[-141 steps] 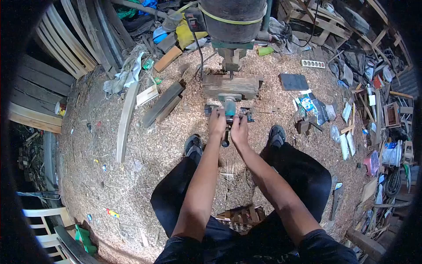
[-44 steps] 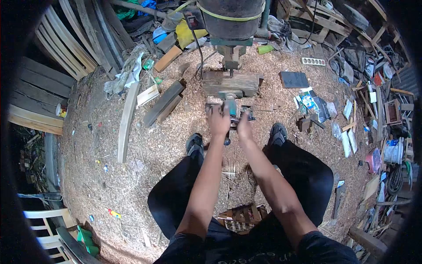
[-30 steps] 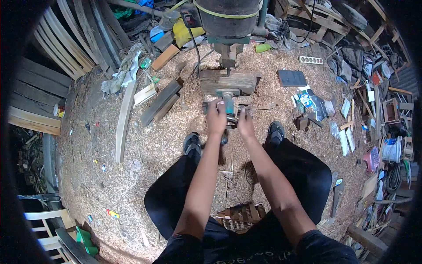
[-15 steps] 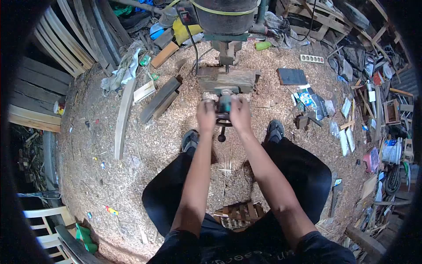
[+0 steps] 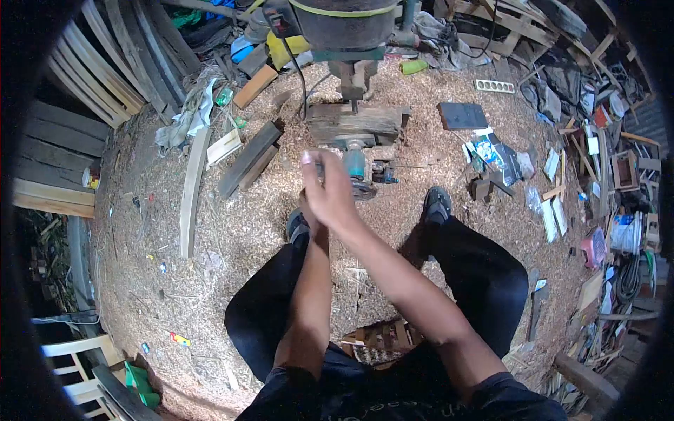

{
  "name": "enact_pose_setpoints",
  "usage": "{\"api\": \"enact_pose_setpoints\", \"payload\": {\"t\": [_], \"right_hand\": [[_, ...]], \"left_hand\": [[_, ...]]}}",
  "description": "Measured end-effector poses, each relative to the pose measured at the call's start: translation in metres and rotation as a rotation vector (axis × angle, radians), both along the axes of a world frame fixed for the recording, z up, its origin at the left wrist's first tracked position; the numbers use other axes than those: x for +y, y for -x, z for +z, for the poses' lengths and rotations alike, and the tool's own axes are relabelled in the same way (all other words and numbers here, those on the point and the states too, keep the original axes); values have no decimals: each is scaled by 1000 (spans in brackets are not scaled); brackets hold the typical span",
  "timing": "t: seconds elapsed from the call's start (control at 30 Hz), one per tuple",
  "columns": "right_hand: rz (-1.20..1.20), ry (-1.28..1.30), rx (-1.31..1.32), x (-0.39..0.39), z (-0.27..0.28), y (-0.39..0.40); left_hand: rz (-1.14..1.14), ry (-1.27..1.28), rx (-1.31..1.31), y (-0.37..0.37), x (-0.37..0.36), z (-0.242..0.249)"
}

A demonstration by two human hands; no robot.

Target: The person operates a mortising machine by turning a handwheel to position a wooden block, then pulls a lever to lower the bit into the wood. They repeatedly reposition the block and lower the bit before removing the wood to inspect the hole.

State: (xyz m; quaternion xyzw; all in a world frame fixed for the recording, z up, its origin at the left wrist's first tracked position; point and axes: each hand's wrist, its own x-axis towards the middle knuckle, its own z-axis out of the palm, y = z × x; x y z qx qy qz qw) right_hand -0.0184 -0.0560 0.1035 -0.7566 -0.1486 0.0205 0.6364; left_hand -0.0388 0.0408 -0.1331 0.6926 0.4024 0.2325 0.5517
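Observation:
My right hand (image 5: 331, 196) is crossed over to the left side of the dark handwheel (image 5: 362, 191). Its fingers curl around a dark part there, which looks like the wheel's handle. Mostly behind that wrist lies my left hand (image 5: 311, 212), its fingers hidden. The wheel sits at the near end of a green cylindrical machine part (image 5: 356, 163). Beyond it a rough wooden block (image 5: 357, 125) lies crosswise beneath the drill bit (image 5: 354, 107) of a drilling machine (image 5: 344, 31).
Wood shavings cover the floor (image 5: 260, 231). Dark timber pieces (image 5: 250, 160) and a long pale board (image 5: 194, 189) lie to the left. On the right are a black block (image 5: 463, 116) and a white power strip (image 5: 494, 86). My feet flank the machine, the right shoe (image 5: 437, 205) included.
My right hand has swung from the wheel's right side over to its left. My left hand has dropped lower, behind the right wrist. The wheel's ball-ended handle no longer shows at the bottom.

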Motion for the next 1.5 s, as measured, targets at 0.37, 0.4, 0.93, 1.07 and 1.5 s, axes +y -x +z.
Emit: {"api": "enact_pose_setpoints", "payload": {"t": [0.37, 0.4, 0.93, 1.07, 1.5], "right_hand": [[-382, -17, 462, -34, -125, -14], [-274, 104, 346, -35, -122, -15], [-161, 41, 461, -47, -80, -23], [-119, 76, 225, -7, -39, 3], [-283, -98, 484, -49, -123, -23]], "left_hand": [[-22, 81, -304, -51, -33, 63], [14, 67, -358, -45, -28, 64], [-55, -150, -238, -52, -40, 99], [-128, 220, -279, -36, 10, -15], [-98, -164, -145, -59, -43, 128]]}}
